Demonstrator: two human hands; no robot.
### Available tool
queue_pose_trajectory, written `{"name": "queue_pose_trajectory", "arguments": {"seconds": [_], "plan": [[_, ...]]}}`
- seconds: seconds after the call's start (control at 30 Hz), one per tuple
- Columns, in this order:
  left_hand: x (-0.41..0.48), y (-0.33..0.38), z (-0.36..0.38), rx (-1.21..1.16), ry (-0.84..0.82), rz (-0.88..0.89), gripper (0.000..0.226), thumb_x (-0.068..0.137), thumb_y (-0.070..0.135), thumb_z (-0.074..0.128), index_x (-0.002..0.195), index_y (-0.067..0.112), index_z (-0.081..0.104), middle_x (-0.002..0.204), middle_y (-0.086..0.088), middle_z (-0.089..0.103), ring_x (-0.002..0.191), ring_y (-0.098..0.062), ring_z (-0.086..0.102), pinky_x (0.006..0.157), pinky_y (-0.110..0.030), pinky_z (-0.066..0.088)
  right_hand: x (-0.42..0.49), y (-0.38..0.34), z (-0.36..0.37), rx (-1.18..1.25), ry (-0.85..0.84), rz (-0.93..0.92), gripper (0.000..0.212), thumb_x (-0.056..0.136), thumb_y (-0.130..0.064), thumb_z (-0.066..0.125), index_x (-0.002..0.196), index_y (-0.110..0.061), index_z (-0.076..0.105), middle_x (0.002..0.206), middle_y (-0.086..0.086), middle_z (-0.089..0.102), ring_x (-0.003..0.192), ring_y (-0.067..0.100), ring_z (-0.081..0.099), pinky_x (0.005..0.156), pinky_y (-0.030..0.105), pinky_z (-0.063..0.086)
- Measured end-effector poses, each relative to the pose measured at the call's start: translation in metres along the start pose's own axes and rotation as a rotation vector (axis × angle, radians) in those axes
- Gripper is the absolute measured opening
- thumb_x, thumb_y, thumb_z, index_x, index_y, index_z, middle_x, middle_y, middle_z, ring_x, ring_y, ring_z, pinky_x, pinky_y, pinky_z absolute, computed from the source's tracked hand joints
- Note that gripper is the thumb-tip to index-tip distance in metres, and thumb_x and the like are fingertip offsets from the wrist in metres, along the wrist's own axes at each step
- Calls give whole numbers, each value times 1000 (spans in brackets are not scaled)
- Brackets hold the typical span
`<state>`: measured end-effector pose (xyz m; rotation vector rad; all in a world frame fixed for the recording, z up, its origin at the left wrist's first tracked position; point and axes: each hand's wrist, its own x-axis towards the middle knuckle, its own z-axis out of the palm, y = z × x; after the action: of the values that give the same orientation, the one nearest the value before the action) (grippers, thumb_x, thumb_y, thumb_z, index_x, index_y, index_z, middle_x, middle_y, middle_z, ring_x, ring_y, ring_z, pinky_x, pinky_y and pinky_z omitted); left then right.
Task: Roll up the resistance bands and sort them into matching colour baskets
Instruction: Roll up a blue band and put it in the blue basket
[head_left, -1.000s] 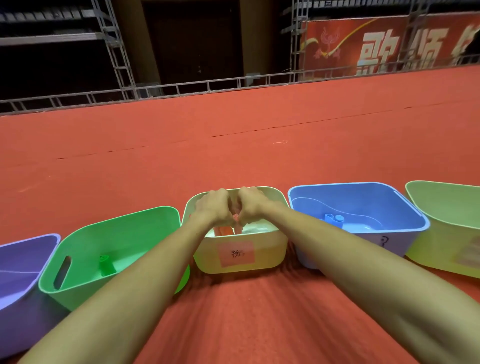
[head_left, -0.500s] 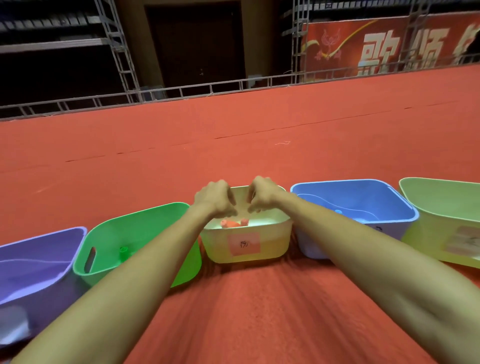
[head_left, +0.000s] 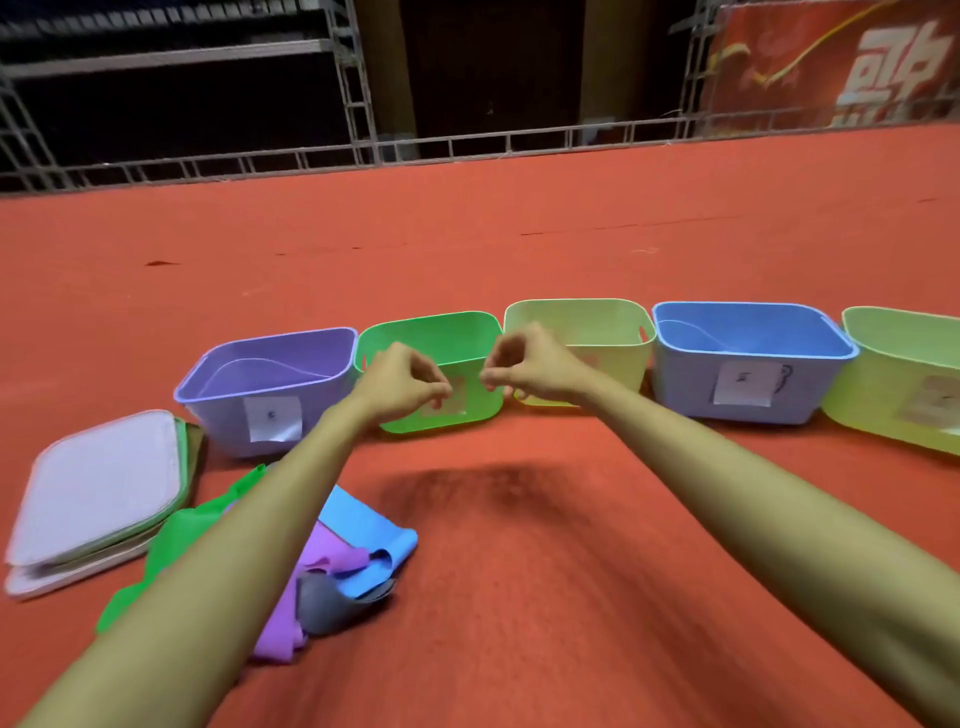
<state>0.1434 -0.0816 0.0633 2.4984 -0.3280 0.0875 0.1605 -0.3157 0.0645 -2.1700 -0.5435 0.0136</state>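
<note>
carpet (head_left: 519, 249) in red covers the floor, running back to a metal railing (head_left: 467, 145) and a red banner (head_left: 841, 62) with white characters at upper right. five plastic baskets stand in a row across the middle, each close beside the next: purple basket (head_left: 223, 421), green basket (head_left: 441, 332), pale yellow basket (head_left: 582, 322), blue basket (head_left: 685, 389) and, cut by the right edge, light green basket (head_left: 883, 395). left of the purple basket lies a stack of flat lids (head_left: 98, 483), the top one pale lilac. just beside the stack, partly under the left forearm, the unrolled resistance bands lie overlapping in a loose heap on the carpet: green band (head_left: 176, 535) at the left, blue band (head_left: 363, 525) at the right, purple band (head_left: 327, 551) between them, grey band (head_left: 327, 603) curled at the near edge. two bare forearms reach forward from the bottom corners. left hand (head_left: 400, 387) hovers in front of the green basket, fingertips drawn to the thumb with nothing seen between them. right hand (head_left: 530, 366) hovers near it, where the green and pale yellow baskets meet, fingers curled in, likewise holding nothing visible. the hands do not touch. white paper labels (head_left: 274, 418) sit on the fronts of the purple and blue baskets; the writing is too small to read.
</note>
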Motion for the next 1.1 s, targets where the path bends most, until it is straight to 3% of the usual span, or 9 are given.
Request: {"name": "queue_pose_trajectory", "arguments": {"seconds": [0.1,0.2,0.43,0.6,0.7,0.8,0.93,1.0,1.1], "plan": [[-49,-37,-13,37,-38,-78,17,84,17,81,68,23,79,68,5,76,62,-4,64,71,-30,54,-25,-12,66,-24,-343,69,6,88,-10,78,84,-10,73,76,10,74,62,14,68,53,26,55],[-89,-66,-18,52,-37,-148,21,82,10,79,66,23,79,66,6,76,60,1,62,66,-23,50,-49,-19,120,-134,-389,2,7,83,-15,82,80,-15,76,68,-1,72,53,-1,59,56,21,50],[-137,-124,5,37,10,-233,20,81,11,78,64,22,77,65,3,76,58,-3,60,67,-31,53,-73,-36,180,-475,-168,15,43,73,-56,82,85,-16,72,85,5,75,82,28,68,71,38,56],[-139,-132,29,-6,14,-249,21,78,20,77,61,30,73,62,14,72,57,3,60,70,-32,54,-70,-45,191,-507,-53,147,27,76,-23,76,101,-14,72,111,18,69,104,39,67,82,38,54],[-129,-121,24,-76,145,-219,14,70,27,76,79,38,76,87,18,78,88,-2,72,86,-30,57,-57,-40,165,-362,194,116,18,76,-23,71,90,-16,79,92,12,77,93,35,72,76,35,55],[-114,-94,18,-248,116,-79,53,63,6,73,113,22,77,113,10,77,112,-3,68,100,-25,51,-50,-40,122,-120,303,34,6,79,-14,72,79,-15,79,73,1,75,69,13,67,64,26,47],[-94,-29,37,-467,-68,86,60,74,-1,84,130,11,66,125,0,74,117,-4,66,93,-8,46,-59,-43,67,8,360,-58,16,84,-4,66,76,-17,70,72,-3,70,64,5,58,63,26,48],[-86,3,58,-628,-88,106,55,77,14,86,128,12,66,124,-2,75,116,-13,69,100,-22,53,-66,-36,51,7,404,-54,13,85,-6,64,76,-14,67,72,0,69,66,10,56,66,32,49],[-79,43,90,-831,-89,-2,39,82,20,83,117,12,69,111,-5,78,97,-16,74,89,-31,57,-79,-19,30,-12,450,-37,10,81,-17,66,71,-19,64,69,-4,68,65,13,58,68,38,52]]}}
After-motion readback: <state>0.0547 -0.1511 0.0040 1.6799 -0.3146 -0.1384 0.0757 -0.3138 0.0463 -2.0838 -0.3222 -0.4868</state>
